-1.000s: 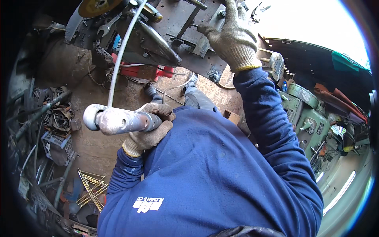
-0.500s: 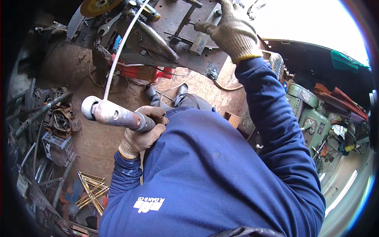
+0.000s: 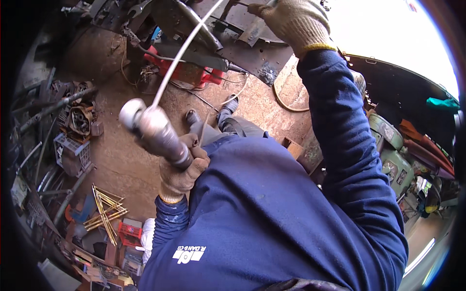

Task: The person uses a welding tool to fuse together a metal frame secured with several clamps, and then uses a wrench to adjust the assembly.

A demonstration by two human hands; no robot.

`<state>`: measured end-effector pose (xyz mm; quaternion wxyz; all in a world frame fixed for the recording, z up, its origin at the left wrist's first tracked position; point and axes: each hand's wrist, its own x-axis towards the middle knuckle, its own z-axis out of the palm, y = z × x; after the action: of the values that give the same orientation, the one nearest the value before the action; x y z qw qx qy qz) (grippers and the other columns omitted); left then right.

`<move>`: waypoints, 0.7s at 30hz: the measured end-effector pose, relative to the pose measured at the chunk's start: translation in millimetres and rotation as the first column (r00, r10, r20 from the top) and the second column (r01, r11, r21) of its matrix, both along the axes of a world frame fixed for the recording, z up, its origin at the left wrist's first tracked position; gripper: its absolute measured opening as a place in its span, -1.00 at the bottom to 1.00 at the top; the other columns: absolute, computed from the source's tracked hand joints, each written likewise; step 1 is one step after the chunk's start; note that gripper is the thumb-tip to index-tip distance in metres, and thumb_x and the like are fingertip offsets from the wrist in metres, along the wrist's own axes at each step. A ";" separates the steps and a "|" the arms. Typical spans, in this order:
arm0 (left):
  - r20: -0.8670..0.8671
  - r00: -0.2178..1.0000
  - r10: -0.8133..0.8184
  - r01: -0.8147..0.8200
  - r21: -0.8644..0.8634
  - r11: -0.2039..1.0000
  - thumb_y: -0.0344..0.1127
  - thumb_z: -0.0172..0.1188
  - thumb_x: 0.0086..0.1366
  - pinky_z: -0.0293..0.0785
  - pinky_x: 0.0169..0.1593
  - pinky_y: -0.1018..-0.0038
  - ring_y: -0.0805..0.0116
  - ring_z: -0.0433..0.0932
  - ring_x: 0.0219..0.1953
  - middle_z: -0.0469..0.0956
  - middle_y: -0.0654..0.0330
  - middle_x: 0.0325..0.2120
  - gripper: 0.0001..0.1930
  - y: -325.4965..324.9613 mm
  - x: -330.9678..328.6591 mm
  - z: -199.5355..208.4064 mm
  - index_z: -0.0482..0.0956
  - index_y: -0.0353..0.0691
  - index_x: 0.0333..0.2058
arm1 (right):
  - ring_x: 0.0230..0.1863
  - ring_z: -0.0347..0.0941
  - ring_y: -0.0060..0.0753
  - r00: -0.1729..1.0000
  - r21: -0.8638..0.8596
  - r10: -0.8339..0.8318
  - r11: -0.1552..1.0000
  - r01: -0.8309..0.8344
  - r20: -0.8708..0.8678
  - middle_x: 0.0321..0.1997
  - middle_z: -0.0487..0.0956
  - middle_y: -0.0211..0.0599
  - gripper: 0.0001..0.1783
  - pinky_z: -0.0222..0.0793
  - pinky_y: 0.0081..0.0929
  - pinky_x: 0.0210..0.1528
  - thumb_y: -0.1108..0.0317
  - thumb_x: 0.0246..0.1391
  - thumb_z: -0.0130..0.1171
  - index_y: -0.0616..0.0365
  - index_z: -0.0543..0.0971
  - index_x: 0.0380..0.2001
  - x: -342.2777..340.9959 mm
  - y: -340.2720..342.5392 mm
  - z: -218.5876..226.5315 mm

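Observation:
My left hand [image 3: 182,177], in a knitted work glove, is wrapped around the handle of a welding electrode holder [image 3: 160,128] in front of my left side. A long white welding electrode [image 3: 180,58] slants up and right from its head and leaves the picture at the top. My gloved right hand [image 3: 298,22] reaches over the metal workbench [image 3: 245,58], its thumb stretched out to the left beside a thin metal rod [image 3: 238,4]. The upper edge cuts off its other fingers. Below the thumb lies a piece of metal bar [image 3: 256,31].
A metal tube [image 3: 199,26] lies on the bench, with a red machine [image 3: 187,72] beneath it. Cables [image 3: 281,99] trail over the floor. Scrap and a grey crate [image 3: 73,154] crowd the left, brass-coloured rods [image 3: 107,211] lie lower left, and a green machine [image 3: 395,165] stands right.
The view has shifted, so the bench sits higher in the picture. The electrode holder has tilted, its head pointing more upward. My right hand stays over the bench, its fingertips now cut off.

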<state>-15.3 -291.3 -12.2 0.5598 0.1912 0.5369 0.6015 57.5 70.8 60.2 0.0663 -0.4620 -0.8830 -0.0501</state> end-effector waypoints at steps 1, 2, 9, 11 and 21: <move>0.031 0.999 -0.007 0.005 0.062 0.998 -0.28 0.43 0.20 0.55 -0.27 0.40 0.41 0.55 -0.44 0.57 0.16 -0.49 -0.41 0.1 -4.1 -4.2 0.35 -0.42 0.09 | -0.06 0.59 0.16 0.999 -0.078 -0.023 0.997 0.025 0.032 -0.04 0.59 0.19 0.04 0.52 -0.05 -0.08 -0.12 -0.04 0.49 0.28 0.29 0.35 3.2 5.4 3.8; 0.059 0.998 -0.009 0.002 0.112 0.994 -0.47 0.37 0.19 0.56 -0.22 0.39 0.38 0.57 -0.38 0.59 0.13 -0.41 -0.43 -3.7 -8.8 -8.1 0.34 -0.37 0.15 | -0.05 0.59 0.14 0.997 -0.057 -0.048 0.997 0.051 0.054 -0.04 0.59 0.17 0.08 0.52 -0.06 -0.08 -0.14 -0.05 0.49 0.27 0.27 0.37 -2.0 5.5 8.9; -0.048 0.999 0.024 -0.023 0.030 0.999 -0.52 0.25 0.21 0.56 -0.31 0.35 0.39 0.52 -0.48 0.56 0.12 -0.50 -0.50 -10.9 -37.0 -12.0 0.35 -0.35 0.13 | 0.07 0.54 0.24 0.997 -0.121 -0.068 0.991 0.065 -0.023 0.07 0.55 0.25 0.17 0.50 -0.03 0.07 -0.13 -0.07 0.51 0.17 0.15 0.46 -3.6 -13.7 18.5; -0.064 0.998 0.016 -0.018 -0.019 1.000 -0.58 0.21 0.19 0.56 -0.25 0.38 0.39 0.55 -0.42 0.58 0.12 -0.44 -0.50 -10.1 -44.9 -12.3 0.37 -0.37 0.13 | 0.08 0.54 0.28 0.997 -0.055 -0.072 0.996 0.070 -0.038 0.13 0.52 0.28 0.20 0.49 -0.03 0.11 -0.12 -0.05 0.50 0.16 0.10 0.49 -6.1 -17.8 14.4; -0.230 0.973 0.035 -0.046 -0.042 0.998 -0.62 0.16 0.23 0.50 -0.38 0.53 0.44 0.56 -0.50 0.60 0.12 -0.49 -0.50 1.7 -49.2 -34.9 0.35 -0.35 0.16 | 0.06 0.57 0.19 0.972 -0.209 -0.189 0.954 0.216 0.143 0.04 0.59 0.28 0.12 0.49 -0.05 0.08 -0.04 0.04 0.41 0.32 0.08 0.48 -17.5 -10.5 21.3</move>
<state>-64.5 -289.7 -47.1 0.4862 0.2350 0.6155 0.5740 39.9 60.3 81.5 -0.0452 -0.5508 -0.8333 0.0146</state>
